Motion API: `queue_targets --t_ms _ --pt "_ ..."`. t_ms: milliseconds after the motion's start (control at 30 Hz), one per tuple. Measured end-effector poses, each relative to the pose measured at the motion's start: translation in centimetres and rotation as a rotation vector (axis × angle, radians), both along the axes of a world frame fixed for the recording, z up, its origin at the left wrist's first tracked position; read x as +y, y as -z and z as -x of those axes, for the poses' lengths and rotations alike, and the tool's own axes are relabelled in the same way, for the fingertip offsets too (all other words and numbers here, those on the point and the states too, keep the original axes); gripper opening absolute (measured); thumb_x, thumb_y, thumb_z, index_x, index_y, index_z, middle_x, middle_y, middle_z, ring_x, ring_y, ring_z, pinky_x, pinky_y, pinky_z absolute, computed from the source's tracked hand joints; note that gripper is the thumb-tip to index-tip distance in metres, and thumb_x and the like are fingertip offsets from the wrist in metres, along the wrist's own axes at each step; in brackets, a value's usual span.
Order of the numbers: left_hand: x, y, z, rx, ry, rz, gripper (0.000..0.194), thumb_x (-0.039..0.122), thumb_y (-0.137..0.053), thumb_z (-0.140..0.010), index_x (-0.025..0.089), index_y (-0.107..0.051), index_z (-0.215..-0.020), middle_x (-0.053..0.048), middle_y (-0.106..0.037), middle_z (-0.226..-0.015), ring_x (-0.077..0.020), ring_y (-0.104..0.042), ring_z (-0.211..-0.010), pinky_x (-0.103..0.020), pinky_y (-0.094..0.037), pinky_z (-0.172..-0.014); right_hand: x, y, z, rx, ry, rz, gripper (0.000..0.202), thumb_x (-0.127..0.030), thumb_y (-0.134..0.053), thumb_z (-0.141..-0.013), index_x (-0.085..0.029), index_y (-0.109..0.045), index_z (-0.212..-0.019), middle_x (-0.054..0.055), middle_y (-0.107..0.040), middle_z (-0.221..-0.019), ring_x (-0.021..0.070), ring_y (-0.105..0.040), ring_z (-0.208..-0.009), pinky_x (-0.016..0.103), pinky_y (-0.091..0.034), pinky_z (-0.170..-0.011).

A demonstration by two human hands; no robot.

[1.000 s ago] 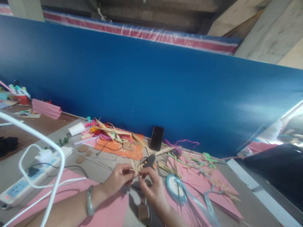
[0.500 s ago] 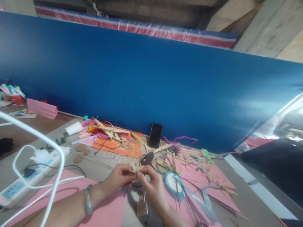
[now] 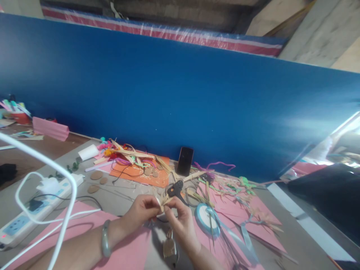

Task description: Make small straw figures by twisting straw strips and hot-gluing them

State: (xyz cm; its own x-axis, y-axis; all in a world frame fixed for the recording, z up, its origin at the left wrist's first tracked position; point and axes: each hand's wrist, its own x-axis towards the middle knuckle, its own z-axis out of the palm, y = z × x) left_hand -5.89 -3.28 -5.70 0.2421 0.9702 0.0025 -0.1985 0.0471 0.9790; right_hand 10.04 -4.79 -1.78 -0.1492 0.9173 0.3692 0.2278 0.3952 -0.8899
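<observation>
My left hand (image 3: 144, 209), with a jade-coloured bangle (image 3: 105, 239) on its wrist, pinches a small pale, dry strip of husk-like material (image 3: 162, 204). On the strip's other side my right hand (image 3: 181, 219) grips it between thumb and fingers. The fingers hide much of the strip. Just beyond my hands lies a black glue gun (image 3: 176, 188). Below them, between my wrists, is a small brownish block-like object (image 3: 169, 248) whose kind I cannot make out. A roll of light-blue ribbon (image 3: 207, 220) rests right of my right hand.
A white power strip (image 3: 39, 210) and white cable (image 3: 69, 176) occupy the left. Pink sheets (image 3: 123, 247) lie under my forearms. Behind are an orange sheet (image 3: 160, 180) with craft scraps, and a dark phone (image 3: 185, 161) leaning against the blue partition (image 3: 180, 93).
My fingers have shifted slightly around the pale strip, which now points at a somewhat different angle. Both hands stay in nearly the same place; the things on the table have not moved.
</observation>
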Motion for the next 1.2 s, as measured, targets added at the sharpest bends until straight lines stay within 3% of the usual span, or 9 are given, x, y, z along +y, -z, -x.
queue_targets --t_ms 200,500,733,1000,1200 --pt "-0.1 0.5 0.3 -0.007 -0.017 -0.064 0.037 0.046 -0.079 -0.071 0.013 -0.066 -0.065 0.001 -0.056 -0.049 -0.0080 -0.047 -0.043 -0.019 -0.035 -0.045 -0.1 0.2 0.0 -0.012 -0.022 0.008 0.019 -0.032 -0.065 -0.082 -0.018 -0.062 -0.068 0.002 -0.063 -0.071 0.0173 -0.058 -0.070 0.028 -0.048 -0.066" --pt "-0.8 -0.9 0.4 0.045 -0.007 -0.112 0.037 0.047 -0.075 -0.074 0.012 -0.065 -0.070 0.000 -0.056 -0.055 -0.0098 -0.048 -0.050 -0.021 -0.036 -0.050 -0.2 0.5 0.0 0.000 -0.068 0.022 0.020 -0.036 -0.064 -0.083 -0.018 -0.062 -0.074 0.002 -0.061 -0.073 0.0173 -0.057 -0.070 0.029 -0.048 -0.068" --pt "-0.7 -1.2 0.2 0.172 -0.045 -0.258 0.030 0.041 -0.070 -0.080 0.014 -0.068 -0.066 -0.001 -0.059 -0.058 -0.0134 -0.055 -0.055 -0.023 -0.041 -0.054 0.2 1.0 -0.6 0.084 -0.120 0.045 0.024 -0.041 -0.061 -0.087 -0.018 -0.066 -0.084 0.004 -0.067 -0.079 0.0193 -0.062 -0.077 0.029 -0.049 -0.073" --pt "-0.8 -0.8 0.7 0.352 -0.013 -0.444 0.020 0.029 -0.061 -0.088 0.016 -0.073 -0.077 -0.006 -0.069 -0.073 -0.0175 -0.062 -0.071 -0.025 -0.044 -0.067 0.0 1.1 -0.5 0.090 0.006 0.151 0.032 -0.044 -0.060 -0.088 -0.017 -0.064 -0.072 0.002 -0.062 -0.066 0.0155 -0.057 -0.064 0.024 -0.045 -0.061" --pt "-1.3 -1.4 0.8 0.388 0.002 -0.463 0.019 0.030 -0.062 -0.088 0.017 -0.070 -0.076 -0.005 -0.067 -0.073 -0.0166 -0.060 -0.069 -0.024 -0.041 -0.064 0.0 0.9 -0.2 0.089 0.024 0.143 0.031 -0.042 -0.062 -0.087 -0.016 -0.066 -0.071 0.002 -0.063 -0.066 0.0160 -0.058 -0.065 0.023 -0.045 -0.060"
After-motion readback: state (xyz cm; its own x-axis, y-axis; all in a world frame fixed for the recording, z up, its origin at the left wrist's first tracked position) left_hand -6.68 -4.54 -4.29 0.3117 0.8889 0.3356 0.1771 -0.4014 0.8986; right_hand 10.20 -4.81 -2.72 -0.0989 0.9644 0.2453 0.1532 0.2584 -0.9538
